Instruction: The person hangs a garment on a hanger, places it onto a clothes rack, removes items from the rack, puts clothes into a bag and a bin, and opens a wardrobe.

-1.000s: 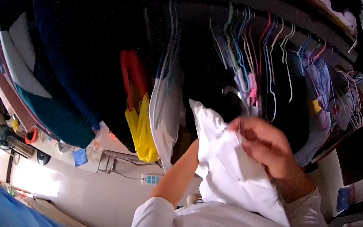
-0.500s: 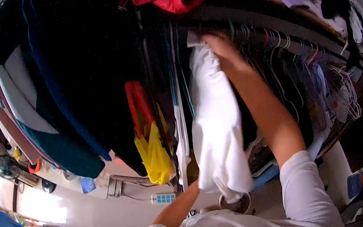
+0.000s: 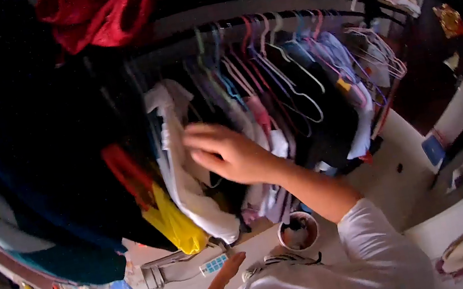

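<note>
A white shirt point(image 3: 179, 178) hangs from the clothes rail, near its left end. My right hand point(image 3: 226, 151) is just to the right of the shirt, at mid-height, with fingers stretched out and slightly blurred. Whether the fingertips touch the cloth, I cannot tell. Lower down, my left hand point(image 3: 233, 264) is below the shirt's hem, its fingers extended and nothing visible in it. A yellow and red plastic bag point(image 3: 179, 225) hangs immediately left of the shirt.
Several coloured hangers point(image 3: 252, 48) and garments fill the rail to the right. Red clothing point(image 3: 125, 14) lies above. Dark garments point(image 3: 46, 146) hang at the left. A bucket point(image 3: 299, 231) and a power strip point(image 3: 213, 264) are below.
My right hand has let go of the white shirt's top and moved down beside it. The shirt now hangs on the rail. My left hand has come away from its lower part; the view has turned right.
</note>
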